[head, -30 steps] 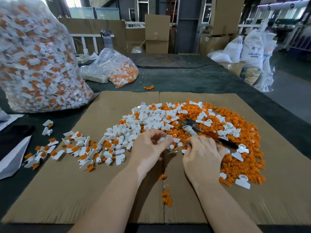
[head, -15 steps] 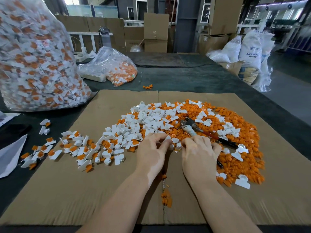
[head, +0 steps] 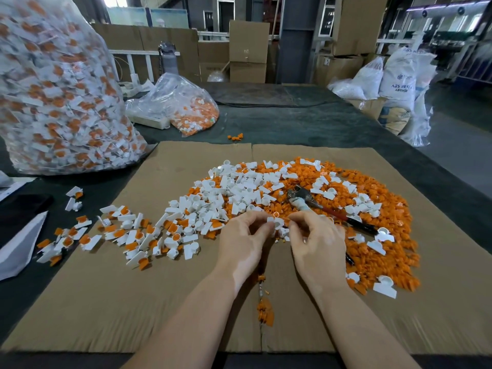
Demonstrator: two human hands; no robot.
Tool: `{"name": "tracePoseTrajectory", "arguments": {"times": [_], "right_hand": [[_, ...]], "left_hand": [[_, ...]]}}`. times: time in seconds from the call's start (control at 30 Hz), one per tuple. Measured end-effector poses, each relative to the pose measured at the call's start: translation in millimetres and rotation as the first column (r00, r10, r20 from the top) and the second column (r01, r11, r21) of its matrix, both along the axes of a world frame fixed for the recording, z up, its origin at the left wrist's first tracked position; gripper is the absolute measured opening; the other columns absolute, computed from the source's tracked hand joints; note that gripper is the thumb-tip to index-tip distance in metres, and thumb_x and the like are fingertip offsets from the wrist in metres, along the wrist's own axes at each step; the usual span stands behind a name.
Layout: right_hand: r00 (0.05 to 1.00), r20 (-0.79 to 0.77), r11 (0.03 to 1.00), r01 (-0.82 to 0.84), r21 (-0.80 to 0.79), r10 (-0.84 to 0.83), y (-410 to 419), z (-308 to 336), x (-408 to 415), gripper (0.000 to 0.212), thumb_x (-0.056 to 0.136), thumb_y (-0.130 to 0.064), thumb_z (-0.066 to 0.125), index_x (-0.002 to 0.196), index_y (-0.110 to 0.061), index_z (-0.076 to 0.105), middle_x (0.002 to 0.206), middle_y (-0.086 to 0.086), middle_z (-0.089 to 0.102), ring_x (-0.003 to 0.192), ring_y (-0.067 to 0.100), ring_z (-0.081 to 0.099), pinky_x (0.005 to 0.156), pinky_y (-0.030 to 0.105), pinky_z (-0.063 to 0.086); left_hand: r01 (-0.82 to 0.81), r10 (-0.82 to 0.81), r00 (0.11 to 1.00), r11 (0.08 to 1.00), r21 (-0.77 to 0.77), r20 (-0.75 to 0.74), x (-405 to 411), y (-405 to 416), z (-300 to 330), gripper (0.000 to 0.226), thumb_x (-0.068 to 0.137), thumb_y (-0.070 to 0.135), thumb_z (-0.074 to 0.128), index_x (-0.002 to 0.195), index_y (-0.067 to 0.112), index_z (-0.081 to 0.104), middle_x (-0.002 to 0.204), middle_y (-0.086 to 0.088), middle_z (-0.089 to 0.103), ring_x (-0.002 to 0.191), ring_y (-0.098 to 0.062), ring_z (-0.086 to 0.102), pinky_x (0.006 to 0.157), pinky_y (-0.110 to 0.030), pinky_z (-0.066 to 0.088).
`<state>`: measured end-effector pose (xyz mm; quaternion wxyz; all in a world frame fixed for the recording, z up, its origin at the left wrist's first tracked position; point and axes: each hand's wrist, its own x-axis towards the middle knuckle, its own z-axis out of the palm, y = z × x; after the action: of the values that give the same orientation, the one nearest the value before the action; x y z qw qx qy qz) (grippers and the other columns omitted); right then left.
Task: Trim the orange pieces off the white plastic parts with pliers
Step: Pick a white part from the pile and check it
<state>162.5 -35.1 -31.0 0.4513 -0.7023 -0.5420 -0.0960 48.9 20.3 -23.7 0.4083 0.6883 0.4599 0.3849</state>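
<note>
Both hands work at the near edge of the mixed pile on the cardboard sheet (head: 106, 302) that covers the desk. The left hand (head: 246, 242) and right hand (head: 316, 243) each pinch a small white plastic part (head: 277, 223) between thumb and fingertips, so both grips are closed on that piece. Compared with a second ago, the hands have lifted slightly off the cardboard and the part now shows between the fingertips, where earlier it was mostly hidden. Whether an orange piece remains attached to it cannot be told.

The pliers (head: 323, 209) lie untouched on the orange offcuts (head: 372, 251), just beyond the right hand, with the head pointing away from the person and the red handle towards the right. Their position has not changed.

Finding: the piece in hand is being worked by fingers alone, not by the tool. In my judgement the orange portion is either being twisted off manually or the part is being inspected before cutting.

Untrimmed parts (head: 133, 235) lie scattered to the left of the pile; trimmed white parts (head: 234, 190) sit on its far left side. A large clear bag (head: 53, 89) of untrimmed stock stands well left of the cardboard, so much work remains.
</note>
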Motion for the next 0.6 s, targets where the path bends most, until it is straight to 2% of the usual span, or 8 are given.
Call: {"name": "tracePoseTrajectory", "arguments": {"times": [0.1,0.23,0.3,0.37,0.5,0.6], "right_hand": [[0.974,-0.178,0.990,-0.142,0.016,0.142,-1.8,2.1,-0.3,0.008,0.085,-0.009,0.064,0.088,-0.015,0.066,0.074,-0.007,0.064,0.073,0.014,0.062,0.076,0.046,0.051],[0.931,-0.286,0.972,-0.235,0.001,0.225,-2.9,3.6,-0.9,0.014,0.087,-0.015,0.062,0.088,-0.029,0.063,0.083,-0.009,0.065,0.087,0.018,0.062,0.075,0.036,0.053],[0.934,-0.289,0.974,-0.226,-0.019,0.211,-2.7,3.1,-0.6,0.014,0.086,-0.015,0.062,0.087,-0.029,0.063,0.085,-0.008,0.064,0.090,0.018,0.060,0.075,0.036,0.053],[0.951,-0.254,0.981,-0.190,-0.036,0.175,-2.4,2.7,-0.2,0.011,0.086,-0.014,0.063,0.085,-0.025,0.064,0.084,-0.009,0.063,0.087,0.017,0.059,0.077,0.042,0.051],[0.979,-0.161,0.990,-0.135,-0.037,0.128,-2.6,3.0,-2.1,0.005,0.084,-0.011,0.066,0.083,-0.016,0.066,0.078,-0.010,0.060,0.079,0.015,0.056,0.077,0.046,0.049],[0.980,-0.155,0.992,-0.124,-0.005,0.122,-3.3,3.9,-2.9,0.008,0.083,-0.009,0.067,0.081,-0.017,0.066,0.077,-0.012,0.058,0.079,0.013,0.056,0.076,0.046,0.049]], "left_hand": [[0.018,-0.018,1.000,1.000,0.017,-0.021,-0.6,0.0,0.9,0.012,0.089,0.025,0.063,0.098,0.021,0.070,0.089,0.006,0.068,0.087,-0.007,0.061,0.077,-0.020,0.045],[0.045,-0.045,0.999,0.999,0.028,-0.016,-1.0,-0.3,1.6,0.009,0.089,0.024,0.062,0.094,0.022,0.070,0.085,0.006,0.068,0.082,-0.006,0.061,0.074,-0.019,0.046],[0.051,-0.051,0.998,0.999,0.001,0.037,-1.2,-0.8,1.9,0.007,0.089,0.022,0.063,0.091,0.020,0.069,0.081,0.003,0.069,0.079,-0.009,0.064,0.074,-0.023,0.049],[0.060,-0.055,0.992,0.997,-0.046,0.117,-1.8,-1.7,2.2,0.005,0.088,0.018,0.064,0.090,0.017,0.068,0.078,-0.002,0.070,0.076,-0.013,0.066,0.073,-0.026,0.052],[0.086,-0.064,0.975,0.992,-0.095,0.212,-3.2,-3.5,3.4,0.004,0.088,0.011,0.063,0.088,0.014,0.066,0.074,-0.005,0.071,0.066,-0.008,0.066,0.060,-0.014,0.050],[0.073,-0.053,0.976,0.993,-0.088,0.210,-3.1,-3.7,4.0,0.003,0.089,0.013,0.063,0.088,0.015,0.065,0.076,-0.005,0.070,0.069,-0.008,0.066,0.062,-0.015,0.050]]}}
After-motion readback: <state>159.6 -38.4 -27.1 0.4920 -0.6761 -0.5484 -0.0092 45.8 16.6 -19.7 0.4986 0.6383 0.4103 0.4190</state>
